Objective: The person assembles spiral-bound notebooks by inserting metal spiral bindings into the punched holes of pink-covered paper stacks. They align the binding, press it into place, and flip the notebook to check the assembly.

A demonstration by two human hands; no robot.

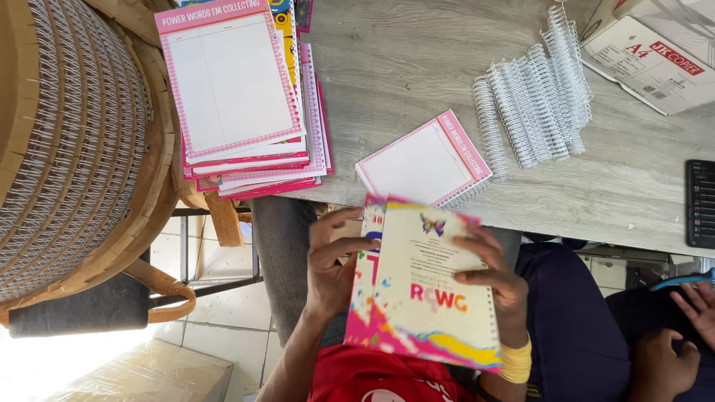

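Over my lap, at the near edge of the grey wooden table [417,59], I hold a colourful booklet [428,298] with a pale yellow cover, a butterfly picture and pink-and-yellow swirls. My left hand [335,260] grips its left edge, thumb across the front, where a second colourful sheet sticks out. My right hand [495,279] grips the right edge, which has punched holes, with the fingers laid over the cover. Yellow bangles [515,361] sit on my right wrist.
A stack of pink-bordered sheets [238,97] lies at the table's left. A small wire-bound pink pad [423,160] and white wire binding combs [532,104] lie beyond the booklet. A paper box [648,52] and a black device [700,205] are right. A big wire spool [67,141] stands left. Another person's hands [685,327] are bottom right.
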